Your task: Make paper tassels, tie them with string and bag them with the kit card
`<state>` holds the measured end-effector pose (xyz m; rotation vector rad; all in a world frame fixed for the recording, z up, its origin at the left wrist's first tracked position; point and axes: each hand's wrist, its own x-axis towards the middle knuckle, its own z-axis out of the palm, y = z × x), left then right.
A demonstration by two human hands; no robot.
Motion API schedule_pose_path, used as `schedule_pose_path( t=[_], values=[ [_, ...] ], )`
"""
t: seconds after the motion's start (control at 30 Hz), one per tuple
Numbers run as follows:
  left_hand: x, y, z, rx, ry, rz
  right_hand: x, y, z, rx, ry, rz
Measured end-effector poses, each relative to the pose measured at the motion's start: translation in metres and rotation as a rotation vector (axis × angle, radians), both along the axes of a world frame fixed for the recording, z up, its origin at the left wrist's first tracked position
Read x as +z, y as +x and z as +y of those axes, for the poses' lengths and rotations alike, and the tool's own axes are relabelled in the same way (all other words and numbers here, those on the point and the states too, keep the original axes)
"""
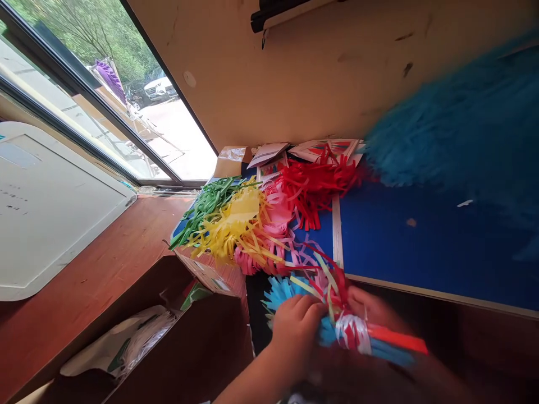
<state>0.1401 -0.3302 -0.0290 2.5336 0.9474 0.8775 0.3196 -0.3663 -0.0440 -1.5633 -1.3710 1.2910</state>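
Curling over light-blue strips, the fingers of the left hand (pixel 297 317) are holding a paper-strip bundle (pixel 352 335) just in front of the desk (pixel 404 241). The right hand (pixel 373 307) is blurring behind the bundle's shiny wrapped part, its fingers partly hidden, so I cannot tell whether they are gripping or merely touching it. The lower edge of view is cutting off the left forearm (pixel 252 373). Over the desk's far right, a fluffy blue mass (pixel 455 123) is smearing, perhaps more paper fringe. On the desk's blue left end, green fringe (pixel 213 202), yellow fringe (pixel 236 216), pink fringe (pixel 278 216) and red fringe (pixel 311 182) are overlapping. Behind the desk, a stained tan wall (pixel 261 84) is rising; to its left, a window (pixel 185 157) is letting in daylight, and an open box (pixel 202 342) is standing in shade.
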Motion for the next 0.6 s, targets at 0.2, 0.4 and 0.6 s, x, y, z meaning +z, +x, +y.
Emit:
schedule_pose_path(
  t=[0.2, 0.4, 0.6],
  values=[
    [-0.009, -0.007, 0.005, -0.250, 0.108, 0.253, 0.033, 0.039, 0.007, -0.023, -0.049, -0.132],
    [-0.007, 0.003, 0.014, 0.040, -0.019, 0.635, 0.054, 0.014, -0.007, 0.205, -0.113, -0.492],
    [0.003, 0.009, 0.019, 0.434, -0.311, 0.424, 0.000, -0.044, -0.032, 0.248, -0.251, -0.326]
  ],
)
